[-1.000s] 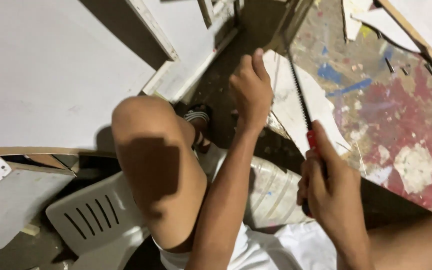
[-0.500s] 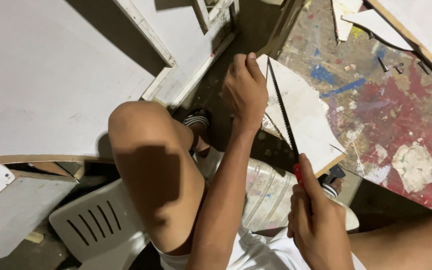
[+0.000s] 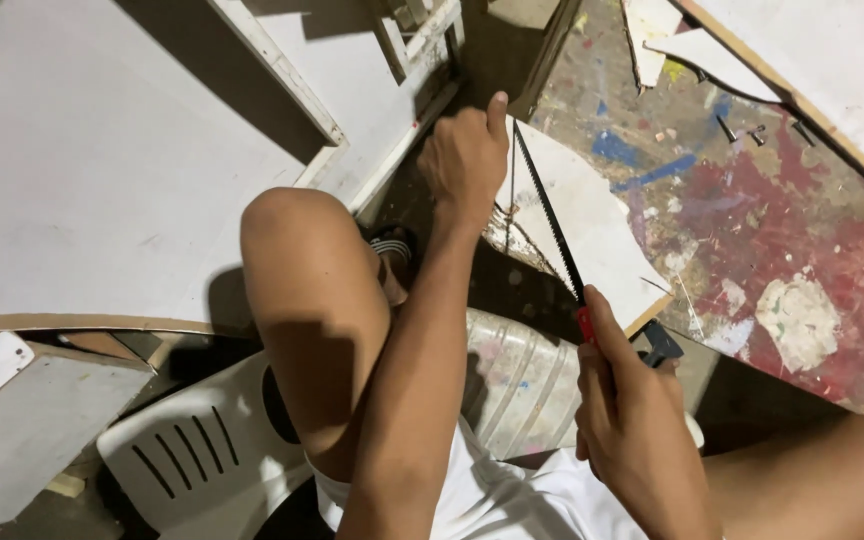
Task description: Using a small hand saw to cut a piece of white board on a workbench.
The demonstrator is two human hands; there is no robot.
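My right hand [image 3: 634, 420] grips the red handle of a narrow hand saw [image 3: 549, 215], whose dark blade runs up and left along the edge of a white board piece [image 3: 592, 235]. My left hand [image 3: 464, 160] is closed on the left edge of that board, thumb up beside the blade's tip. The board lies over the edge of a paint-splattered table [image 3: 772, 220]. My bare left knee [image 3: 292, 250] rises between my arms.
A large white panel [image 3: 82, 170] with framing strips fills the left. A white plastic chair [image 3: 202, 450] and a white ribbed container [image 3: 522, 380] sit below me. White offcuts [image 3: 712, 50] and dark screws [image 3: 757, 130] lie on the table. A sandalled foot [image 3: 392, 245] rests on the floor.
My right hand pulled the saw back toward me and down, then held near the same spot. The left hand stayed on the board, its thumb now raised.
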